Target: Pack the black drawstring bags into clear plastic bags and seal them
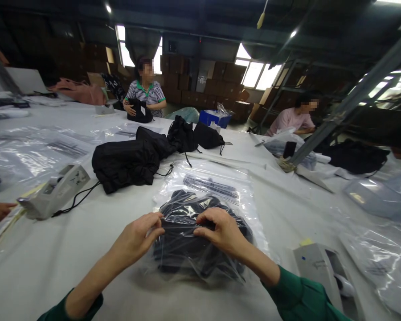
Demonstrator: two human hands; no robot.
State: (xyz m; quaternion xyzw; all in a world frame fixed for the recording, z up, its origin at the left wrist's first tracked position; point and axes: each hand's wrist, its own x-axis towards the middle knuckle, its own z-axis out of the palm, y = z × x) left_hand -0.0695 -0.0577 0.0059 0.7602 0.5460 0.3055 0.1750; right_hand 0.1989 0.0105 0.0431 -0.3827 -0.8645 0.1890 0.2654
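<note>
A clear plastic bag (pixel 200 263) with black fabric goods inside lies on the table in front of me. Its flat end, marked with a block of printed text, points away from me. My left hand (pixel 142 234) pinches the film at the bag's left side, thumb and fingertips close together. Over the middle of the bag, my right hand (pixel 222 232) has thumb and forefinger closed on a fold of the plastic. Beyond the bag lie several black drawstring pouches (pixel 127 165), their cords trailing on the white table (pixel 120 294).
Grey tape dispensers stand at left (pixel 58 191) and right (pixel 327 276). Clear bags (pixel 36 151) cover the left side. Another person's hand (pixel 0 211) is at the left edge. Across the table a person (pixel 145 96) holds a black pouch; a slanted metal post (pixel 341 107) rises at right.
</note>
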